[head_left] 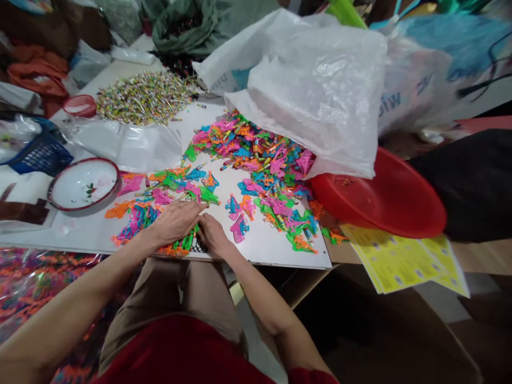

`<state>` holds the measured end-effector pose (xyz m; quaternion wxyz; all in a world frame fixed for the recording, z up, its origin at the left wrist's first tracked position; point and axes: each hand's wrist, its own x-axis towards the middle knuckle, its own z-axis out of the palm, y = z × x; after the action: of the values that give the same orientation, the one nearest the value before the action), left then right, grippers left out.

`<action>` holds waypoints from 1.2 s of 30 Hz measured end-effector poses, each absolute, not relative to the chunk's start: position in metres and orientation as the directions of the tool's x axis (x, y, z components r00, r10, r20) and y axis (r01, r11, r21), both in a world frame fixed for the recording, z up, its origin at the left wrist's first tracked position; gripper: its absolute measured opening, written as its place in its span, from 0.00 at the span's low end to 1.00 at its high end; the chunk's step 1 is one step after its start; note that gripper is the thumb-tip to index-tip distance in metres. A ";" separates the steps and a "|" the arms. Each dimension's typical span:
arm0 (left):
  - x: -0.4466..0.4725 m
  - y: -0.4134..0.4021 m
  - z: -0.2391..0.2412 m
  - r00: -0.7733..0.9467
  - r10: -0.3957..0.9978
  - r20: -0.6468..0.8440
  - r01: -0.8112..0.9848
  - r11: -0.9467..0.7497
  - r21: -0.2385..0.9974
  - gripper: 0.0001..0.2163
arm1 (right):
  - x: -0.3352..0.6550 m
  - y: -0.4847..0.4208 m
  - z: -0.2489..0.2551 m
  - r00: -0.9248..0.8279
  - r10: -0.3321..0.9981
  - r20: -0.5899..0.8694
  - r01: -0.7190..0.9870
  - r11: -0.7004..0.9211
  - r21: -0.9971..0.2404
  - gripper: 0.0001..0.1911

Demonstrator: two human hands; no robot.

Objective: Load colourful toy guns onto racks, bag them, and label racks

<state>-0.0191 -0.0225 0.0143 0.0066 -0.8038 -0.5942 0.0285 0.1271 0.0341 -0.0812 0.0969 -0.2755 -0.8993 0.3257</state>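
My left hand lies with its fingers stretched out over a row of green and orange plastic toys at the table's front edge. Close beside it, my right hand has its fingers curled in below the left fingertips; what they hold is hidden. Under the hands, a black honeycomb-patterned piece partly shows. Left of my left hand is a stack of pink, blue and purple toys. Several loose toys shaped like small pistols, among them a pink one, lie right of my right hand.
A big heap of toys spills from a white plastic sack. Small striped tubes are piled behind. An enamel bowl stands left. At right are a red basin and yellow printed sheets. Bagged toys lie below, left.
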 end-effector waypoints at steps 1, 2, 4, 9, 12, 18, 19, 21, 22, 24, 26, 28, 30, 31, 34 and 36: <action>-0.018 -0.023 0.015 0.284 0.958 -0.043 0.957 -0.286 -0.049 0.17 | 0.129 0.048 -0.077 -0.870 0.493 -0.006 0.365 0.635 -0.680 0.07; -0.017 -0.023 0.015 0.275 0.960 -0.046 0.959 -0.277 -0.054 0.17 | 0.129 0.066 -0.071 -0.900 0.435 -0.006 0.315 0.641 -0.700 0.06; -0.015 -0.023 0.014 0.256 0.966 -0.039 0.964 -0.259 -0.067 0.17 | 0.120 0.106 -0.059 -0.904 0.428 0.012 0.317 0.686 -0.655 0.07; -0.013 -0.023 0.007 0.243 0.969 0.050 0.967 -0.238 -0.094 0.17 | 0.050 0.192 -0.044 -0.771 0.632 0.080 0.589 0.754 -0.291 0.16; -0.016 -0.021 0.002 0.248 0.965 0.090 0.968 -0.243 -0.065 0.17 | 0.015 0.214 -0.049 -0.785 0.620 -0.006 0.610 0.769 -0.191 0.16; -0.031 -0.015 0.005 0.135 0.989 0.059 0.990 -0.137 0.024 0.18 | 0.066 0.202 -0.052 -0.675 0.731 0.099 0.686 0.671 -0.280 0.15; -0.034 -0.015 0.006 0.112 0.992 0.050 0.993 -0.113 0.033 0.18 | 0.085 0.189 -0.050 -0.624 0.773 0.117 0.696 0.617 -0.368 0.13; -0.038 -0.013 0.007 0.079 0.996 0.042 0.996 -0.081 0.048 0.19 | 0.120 0.149 -0.048 -0.538 0.836 0.112 0.634 0.488 -0.600 0.12; -0.039 -0.013 0.008 0.070 0.997 0.042 0.996 -0.072 0.052 0.20 | 0.134 0.122 -0.051 -0.518 0.850 0.098 0.558 0.422 -0.715 0.13; -0.040 -0.013 0.008 0.069 0.997 0.042 0.996 -0.072 0.054 0.20 | 0.152 0.064 -0.062 -0.475 0.880 0.013 0.425 0.243 -0.872 0.14; -0.040 -0.013 0.008 0.076 0.996 0.047 0.996 -0.078 0.053 0.20 | 0.155 0.013 -0.079 -0.476 0.869 -0.136 0.343 0.041 -0.939 0.09; -0.040 -0.013 0.008 0.094 0.994 0.055 0.994 -0.097 0.050 0.20 | 0.147 -0.019 -0.095 -0.490 0.844 -0.217 0.269 -0.090 -0.959 0.07; -0.041 -0.012 0.007 0.121 0.991 0.063 0.991 -0.123 0.043 0.21 | 0.136 -0.031 -0.105 -0.503 0.847 -0.175 0.239 -0.058 -0.969 0.08; -0.042 -0.012 0.007 0.131 0.989 0.066 0.990 -0.133 0.040 0.21 | 0.131 -0.032 -0.106 -0.511 0.851 -0.121 0.266 0.023 -0.964 0.09; -0.043 -0.012 0.006 0.136 0.987 0.079 0.990 -0.139 0.032 0.21 | 0.122 -0.031 -0.103 -0.568 0.823 0.005 0.420 0.295 -0.858 0.09; -0.044 -0.013 0.006 0.139 0.986 0.088 0.989 -0.142 0.029 0.20 | 0.122 -0.033 -0.098 -0.604 0.797 0.017 0.499 0.396 -0.771 0.09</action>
<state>-0.0437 -0.0127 0.0060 0.0179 -0.7543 -0.6549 -0.0427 0.1224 -0.0325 -0.0980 0.1965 -0.3990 -0.8119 0.3780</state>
